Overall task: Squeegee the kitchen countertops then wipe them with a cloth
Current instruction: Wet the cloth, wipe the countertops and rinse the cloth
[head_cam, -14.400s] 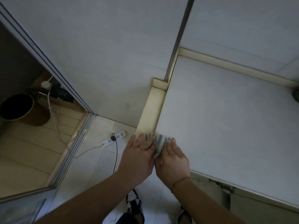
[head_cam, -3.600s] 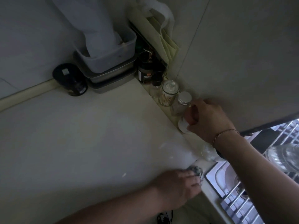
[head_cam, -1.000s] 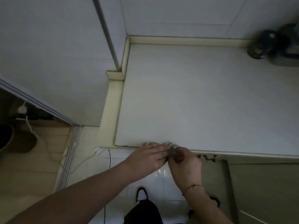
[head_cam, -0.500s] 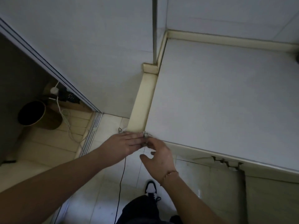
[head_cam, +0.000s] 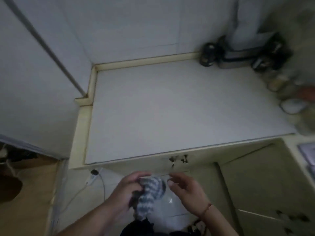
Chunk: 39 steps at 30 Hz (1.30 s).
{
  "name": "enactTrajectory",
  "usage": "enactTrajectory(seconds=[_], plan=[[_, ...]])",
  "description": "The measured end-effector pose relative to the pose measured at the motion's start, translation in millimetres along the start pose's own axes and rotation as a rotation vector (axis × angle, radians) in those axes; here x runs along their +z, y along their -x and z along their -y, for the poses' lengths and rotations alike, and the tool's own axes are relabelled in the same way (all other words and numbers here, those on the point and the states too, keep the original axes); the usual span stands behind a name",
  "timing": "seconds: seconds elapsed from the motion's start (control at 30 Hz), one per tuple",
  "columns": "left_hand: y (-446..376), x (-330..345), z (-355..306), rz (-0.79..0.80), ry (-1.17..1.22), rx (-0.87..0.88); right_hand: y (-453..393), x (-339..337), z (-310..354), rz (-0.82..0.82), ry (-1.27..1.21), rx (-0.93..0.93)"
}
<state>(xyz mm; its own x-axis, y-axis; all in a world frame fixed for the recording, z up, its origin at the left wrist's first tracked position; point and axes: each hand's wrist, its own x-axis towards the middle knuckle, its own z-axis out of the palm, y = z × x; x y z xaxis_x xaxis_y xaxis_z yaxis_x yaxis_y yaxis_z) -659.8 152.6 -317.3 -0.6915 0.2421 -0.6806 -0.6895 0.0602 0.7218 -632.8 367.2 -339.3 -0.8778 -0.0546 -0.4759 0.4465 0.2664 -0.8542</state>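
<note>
Our left hand (head_cam: 126,189) bunches the striped cloth (head_cam: 150,193) below the countertop (head_cam: 179,113) edge; our right hand (head_cam: 185,189) hovers beside it, fingers loosely spread, holding nothing; a slack grip could drop it to the floor.

Grey-and-white striped cloth (head_cam: 150,193), pale grey countertop (head_cam: 170,113), cream edging (head_cam: 80,133), red wristband (head_cam: 208,207)

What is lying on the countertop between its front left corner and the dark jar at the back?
Nothing: in the head view the countertop is bare from the front left corner to the dark jar.
</note>
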Motion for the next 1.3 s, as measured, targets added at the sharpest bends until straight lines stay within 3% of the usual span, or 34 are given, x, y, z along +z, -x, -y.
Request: enactTrajectory(seconds=[0.07, 0.17, 0.37, 0.47, 0.57, 0.63, 0.7, 0.77, 0.87, 0.93, 1.03, 1.2, 1.3], plan=[[-14.5, 79.4, -17.4, 0.195, 0.13, -0.086, 27.9, -50.1, -9.2, -0.13, -0.037, -0.018], [-24.7, 190.5, -34.1, 0.481, 0.13, -0.159, 73.4, -124.5, -26.5, -0.447, -0.099, -0.012], [-46.4, 380.0, -39.2, 0.81, -0.62, 0.165, 172.1, -256.5, -68.4, -0.97, -0.081, 0.068], [-53.5, 459.2, -37.1, 0.979, -0.867, 0.155, 212.9, -306.0, -98.6, -1.123, -0.138, 0.151], [-61.9, 522.0, -34.5, 1.133, -1.175, 0.204, 251.4, -336.5, -122.6, -1.094, -0.534, 0.11], [-66.6, 556.2, -33.6, 1.265, -1.189, 0.135, 274.4, -350.5, -135.1, -0.988, -0.601, 0.128], [-68.4, 588.1, -34.3, 1.409, -1.14, 0.02, 293.2, -363.9, -143.8, -0.978, -0.451, 0.226], [-70.5, 617.2, -33.3, 1.525, -1.247, 0.028, 305.9, -374.5, -149.7, -1.028, -0.22, 0.31], [-71.0, 660.8, -26.9, 1.711, -1.587, 0.358, 311.8, -390.1, -148.9, -1.143, 0.027, 0.384], [-56.9, 683.1, -17.5, 1.84, -1.49, 0.418, 310.6, -401.7, -143.6, -1.167, 0.055, 0.366], [-42.3, 695.9, 11.0, 1.874, -1.223, 0.169, 316.5, -421.7, -139.4, -1.213, 0.093, 0.376], [-48.1, 713.8, 35.3, 1.81, -1.256, -0.27, 355.4, -439.3, -161.2, -1.437, -0.009, 0.526], [-47.4, 729.0, 39.2, 1.699, -1.211, -0.574, 352.7, -432.5, -188.4, -1.708, 0.009, 0.67]])
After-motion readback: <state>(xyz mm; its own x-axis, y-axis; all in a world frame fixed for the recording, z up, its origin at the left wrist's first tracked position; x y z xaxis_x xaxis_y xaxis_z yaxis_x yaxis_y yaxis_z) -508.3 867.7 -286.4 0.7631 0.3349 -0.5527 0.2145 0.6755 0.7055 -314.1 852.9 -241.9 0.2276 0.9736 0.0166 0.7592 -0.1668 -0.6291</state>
